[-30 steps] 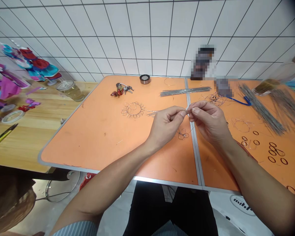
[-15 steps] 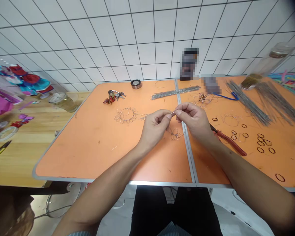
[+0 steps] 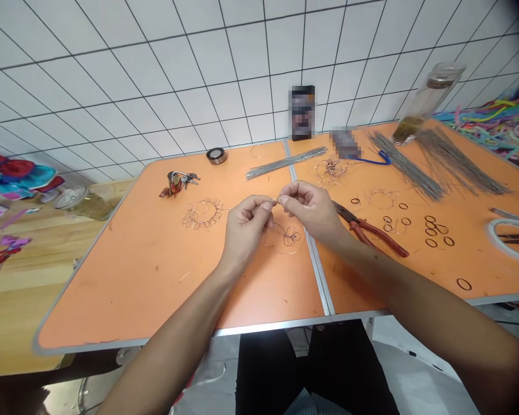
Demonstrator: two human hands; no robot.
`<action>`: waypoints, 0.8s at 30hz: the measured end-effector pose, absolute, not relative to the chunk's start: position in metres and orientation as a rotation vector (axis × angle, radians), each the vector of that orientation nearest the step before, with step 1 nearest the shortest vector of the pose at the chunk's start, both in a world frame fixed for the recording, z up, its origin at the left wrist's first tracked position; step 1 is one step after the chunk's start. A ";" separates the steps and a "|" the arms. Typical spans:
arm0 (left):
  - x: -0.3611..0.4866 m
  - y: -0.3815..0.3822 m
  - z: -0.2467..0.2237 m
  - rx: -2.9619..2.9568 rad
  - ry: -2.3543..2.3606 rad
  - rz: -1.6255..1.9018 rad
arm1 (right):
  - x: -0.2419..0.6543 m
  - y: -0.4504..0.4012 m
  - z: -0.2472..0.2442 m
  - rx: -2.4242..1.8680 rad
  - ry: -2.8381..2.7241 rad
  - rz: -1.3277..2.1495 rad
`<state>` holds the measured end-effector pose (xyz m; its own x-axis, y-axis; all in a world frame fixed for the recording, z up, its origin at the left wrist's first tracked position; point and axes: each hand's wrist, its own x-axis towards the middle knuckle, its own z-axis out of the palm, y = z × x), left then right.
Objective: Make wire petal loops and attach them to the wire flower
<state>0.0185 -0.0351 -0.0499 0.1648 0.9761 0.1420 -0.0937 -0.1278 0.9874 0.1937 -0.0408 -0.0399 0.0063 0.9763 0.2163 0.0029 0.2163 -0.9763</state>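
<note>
My left hand (image 3: 249, 225) and my right hand (image 3: 308, 207) meet over the middle of the orange table, thumbs and forefingers pinched. Between their fingertips runs a short piece of thin wire (image 3: 275, 202); most of it is hidden by the fingers. Just below the hands lies a small flower-like shape of bent wire (image 3: 291, 236). To the left of my left hand is a ring of looped copper-coloured wire (image 3: 203, 214). Red-handled pliers (image 3: 374, 229) lie to the right, partly behind my right wrist.
Bundles of straight wire (image 3: 285, 162) lie at the back, with more wire stems (image 3: 409, 166) near a glass bottle (image 3: 426, 104). Several small dark rings (image 3: 431, 232) lie at right. Keys (image 3: 179, 181) and a tape roll (image 3: 217, 155) sit at back left. A metal seam (image 3: 318, 265) divides the orange table (image 3: 125, 276).
The camera view has turned to the right, so the table things appear shifted left. My hands keep their pinch on the wire, the fingertips now closer together.
</note>
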 end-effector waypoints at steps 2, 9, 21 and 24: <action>0.018 -0.034 -0.050 1.267 0.954 1.239 | 0.193 -0.042 -0.039 -1.060 -1.307 1.059; 0.019 -0.035 -0.051 1.371 0.928 1.367 | 0.195 -0.043 -0.041 -0.989 -1.199 1.430; 0.017 -0.039 -0.051 1.512 0.939 1.409 | 0.201 -0.041 -0.043 -0.956 -1.102 1.566; 0.018 -0.040 -0.050 1.520 0.985 1.407 | 0.200 -0.042 -0.046 -0.979 -1.137 1.530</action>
<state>0.0181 -0.0399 -0.0504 0.0686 0.9330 0.3533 0.0129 -0.3549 0.9348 0.2000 -0.0416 -0.0457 -0.2196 0.9740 -0.0565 -0.2265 -0.1072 -0.9681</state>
